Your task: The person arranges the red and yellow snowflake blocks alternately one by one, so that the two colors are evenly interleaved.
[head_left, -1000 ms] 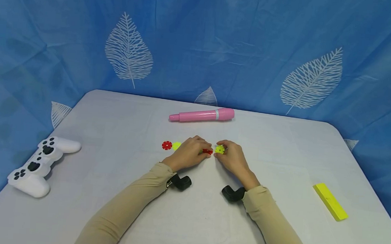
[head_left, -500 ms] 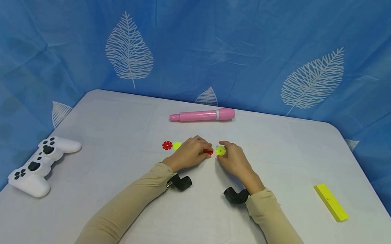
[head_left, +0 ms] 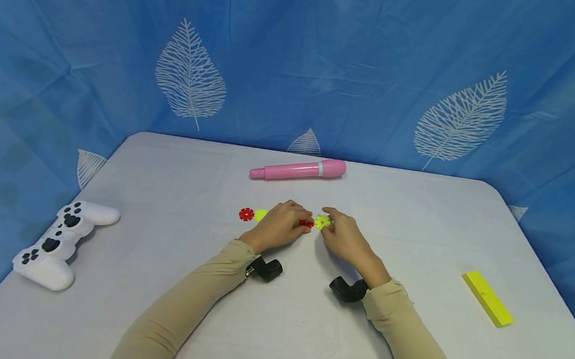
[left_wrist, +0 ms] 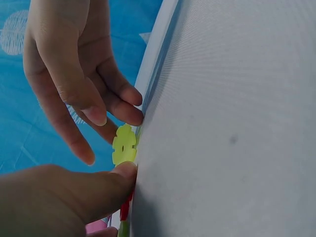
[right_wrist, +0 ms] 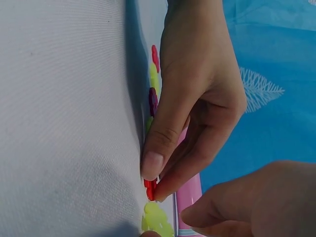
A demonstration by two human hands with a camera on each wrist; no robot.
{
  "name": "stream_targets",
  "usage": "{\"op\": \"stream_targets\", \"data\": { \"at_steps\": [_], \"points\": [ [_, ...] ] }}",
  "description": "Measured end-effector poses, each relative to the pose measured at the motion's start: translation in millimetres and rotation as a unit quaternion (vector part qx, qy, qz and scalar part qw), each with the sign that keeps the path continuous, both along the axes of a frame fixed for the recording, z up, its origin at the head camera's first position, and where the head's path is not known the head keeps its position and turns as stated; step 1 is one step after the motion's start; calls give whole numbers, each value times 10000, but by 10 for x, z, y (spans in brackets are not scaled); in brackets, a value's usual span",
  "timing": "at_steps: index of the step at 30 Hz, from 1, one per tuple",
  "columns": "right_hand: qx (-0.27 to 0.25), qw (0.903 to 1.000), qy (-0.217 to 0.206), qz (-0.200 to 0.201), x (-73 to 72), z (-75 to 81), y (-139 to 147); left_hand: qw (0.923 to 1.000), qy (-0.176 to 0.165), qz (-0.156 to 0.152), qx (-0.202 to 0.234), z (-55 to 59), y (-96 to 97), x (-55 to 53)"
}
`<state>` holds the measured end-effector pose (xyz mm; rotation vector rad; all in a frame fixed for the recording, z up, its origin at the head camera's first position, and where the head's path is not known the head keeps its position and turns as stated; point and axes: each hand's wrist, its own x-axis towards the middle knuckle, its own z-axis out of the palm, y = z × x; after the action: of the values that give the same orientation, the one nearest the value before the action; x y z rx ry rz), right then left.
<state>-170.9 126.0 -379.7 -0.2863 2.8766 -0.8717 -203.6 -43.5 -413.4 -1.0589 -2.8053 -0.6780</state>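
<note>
My left hand (head_left: 278, 224) holds a red notched building disc (head_left: 306, 223) down at the table between thumb and fingers. Part of that disc is covered by the fingers. Just right of it lies a yellow-green notched disc (head_left: 322, 222), its edge at the red one in the head view. My right hand (head_left: 348, 238) is beside the yellow-green disc, with thumb and forefinger spread apart around it. From the left wrist, the right fingers (left_wrist: 94, 116) hang loosely over the yellow-green disc (left_wrist: 124, 145). Other discs of the row, one of them purple (right_wrist: 153, 101), run behind the left hand.
At the row's left end lie a red disc (head_left: 246, 214) and a yellow disc (head_left: 261, 214). Behind the hands is a pink toy microphone (head_left: 298, 170). A white game controller (head_left: 60, 244) lies at left, a yellow bar (head_left: 487, 298) at right. A blue curtain (head_left: 295, 63) hangs behind the white table (head_left: 286, 335).
The right hand has drawn back slightly to the right, its fingers spreading off the yellow-green disc. That disc now lies flat, a little further left, against the red one. The left hand stays put.
</note>
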Motion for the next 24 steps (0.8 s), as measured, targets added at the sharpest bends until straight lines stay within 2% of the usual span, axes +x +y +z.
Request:
{"op": "stream_targets", "data": {
  "at_steps": [9, 17, 24],
  "points": [
    [-38, 9999, -161, 10, 13, 34, 71, 10000, 48, -15, -36, 2, 10, -6],
    [73, 9999, 112, 91, 5, -24, 139, 10000, 4, -9, -34, 7, 12, 1],
    [83, 9979, 570, 302, -13, -111, 180, 10000, 1, -4, -47, 12, 9, -6]
  ]
}}
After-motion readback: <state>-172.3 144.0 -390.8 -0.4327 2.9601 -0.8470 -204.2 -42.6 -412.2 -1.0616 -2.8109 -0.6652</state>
